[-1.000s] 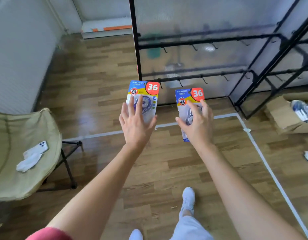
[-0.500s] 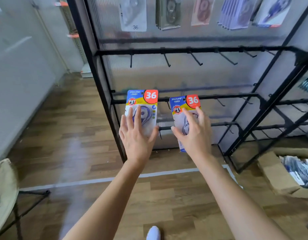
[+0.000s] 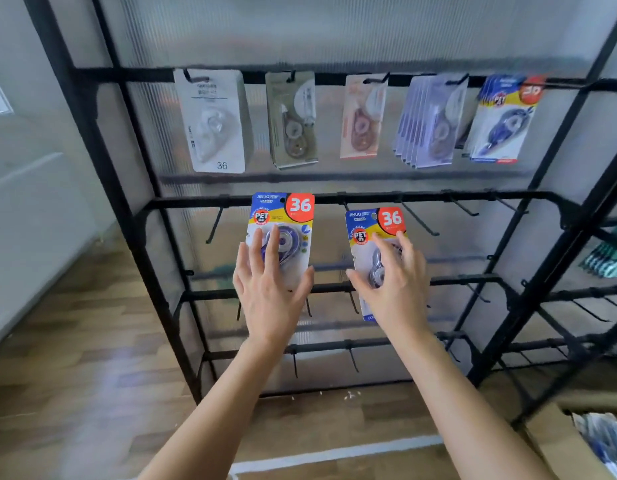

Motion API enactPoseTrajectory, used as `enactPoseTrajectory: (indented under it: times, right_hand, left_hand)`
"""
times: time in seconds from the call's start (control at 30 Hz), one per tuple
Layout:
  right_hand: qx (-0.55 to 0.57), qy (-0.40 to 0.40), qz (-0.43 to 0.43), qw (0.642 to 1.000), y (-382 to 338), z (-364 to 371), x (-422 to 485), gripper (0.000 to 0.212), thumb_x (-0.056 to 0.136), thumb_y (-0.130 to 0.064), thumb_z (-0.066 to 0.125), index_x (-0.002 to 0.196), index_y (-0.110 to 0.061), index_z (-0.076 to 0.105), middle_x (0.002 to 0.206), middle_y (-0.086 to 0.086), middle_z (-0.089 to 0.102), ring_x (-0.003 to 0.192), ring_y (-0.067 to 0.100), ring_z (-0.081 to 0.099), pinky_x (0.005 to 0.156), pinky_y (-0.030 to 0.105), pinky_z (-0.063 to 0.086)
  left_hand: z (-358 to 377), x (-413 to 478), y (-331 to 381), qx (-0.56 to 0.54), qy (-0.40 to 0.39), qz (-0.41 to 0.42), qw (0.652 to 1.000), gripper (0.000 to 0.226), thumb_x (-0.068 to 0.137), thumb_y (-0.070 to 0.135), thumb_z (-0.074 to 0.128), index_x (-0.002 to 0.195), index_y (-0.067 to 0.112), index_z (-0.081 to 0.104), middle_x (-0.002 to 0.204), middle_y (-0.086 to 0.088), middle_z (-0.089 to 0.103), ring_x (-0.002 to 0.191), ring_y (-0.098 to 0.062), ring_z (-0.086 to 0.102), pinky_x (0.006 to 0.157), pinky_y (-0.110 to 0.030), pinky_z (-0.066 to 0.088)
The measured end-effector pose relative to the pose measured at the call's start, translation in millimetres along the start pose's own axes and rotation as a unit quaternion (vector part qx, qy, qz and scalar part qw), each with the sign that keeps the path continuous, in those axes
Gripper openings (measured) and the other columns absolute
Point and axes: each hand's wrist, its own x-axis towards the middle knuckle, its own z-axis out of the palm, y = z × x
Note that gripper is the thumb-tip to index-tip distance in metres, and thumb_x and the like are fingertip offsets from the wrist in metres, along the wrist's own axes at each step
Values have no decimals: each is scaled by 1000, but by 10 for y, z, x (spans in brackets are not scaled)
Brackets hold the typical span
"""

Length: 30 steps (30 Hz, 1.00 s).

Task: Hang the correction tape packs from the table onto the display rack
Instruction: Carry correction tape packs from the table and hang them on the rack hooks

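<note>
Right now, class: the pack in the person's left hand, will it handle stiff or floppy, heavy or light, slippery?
Probably stiff: the left pack stands flat and upright above the left hand, which grips only its lower half. Likely light, since spread fingers and a thumb carry it. Its glossy blister may be slippery.

Black display rack (image 3: 424,195); five bunches of correction tape packs (image 3: 215,123) hang from top rail (image 3: 127,73).

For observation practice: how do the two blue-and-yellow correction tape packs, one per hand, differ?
The left pack is higher, its top overlapping the black rail; the right pack is below it. The left pack is upright in the left hand; the right pack tilts in the right hand. Both show 36.
</note>
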Motion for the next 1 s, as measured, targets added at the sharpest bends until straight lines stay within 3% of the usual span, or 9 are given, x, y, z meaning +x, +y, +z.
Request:
enactPoseTrajectory:
  times: [0.5, 0.63, 0.87, 1.0]
  right_hand:
    - [18, 54, -31, 998, 1254, -364, 987, 65, 71, -33, 81, 127, -8, 57, 135, 21, 47, 119, 41, 46, 94, 52, 40]
    - [35, 81, -45, 995, 1701, -548, 1286, 65, 70, -31, 82, 125, -6, 59, 133, 22, 48, 119, 43, 48, 92, 54, 42]
    - [43, 150, -72, 985, 2261, -804, 1743, 63, 75, -33, 78, 127, -5, 57, 137, 23, 45, 124, 45, 44, 95, 58, 40]
    - [48, 211, -89, 972, 2405, -961, 1933, 61, 83, -42, 65, 128, -2, 57, 138, 27, 43, 126, 47, 41, 99, 58, 37]
  left_hand:
    - [1036, 393, 1125, -1, 46, 8, 999, 74, 78, 46, 58, 142, 12, 42, 148, -13, 39, 137, -39, 32, 104, -51, 30]
    - [1409, 440, 1563, -6, 57, 5, 998, 77, 79, 56, 44, 144, 14, 40, 148, -13, 38, 137, -39, 31, 104, -50, 30]
    - [1930, 482, 2095, -2, 72, -9, 997, 78, 80, 56, 44, 146, 16, 36, 149, -13, 36, 139, -39, 28, 107, -53, 28]
    - [2102, 509, 2260, -1, 82, -4, 997, 78, 80, 56, 45, 146, 15, 36, 150, -13, 36, 139, -39, 27, 107, -53, 27]
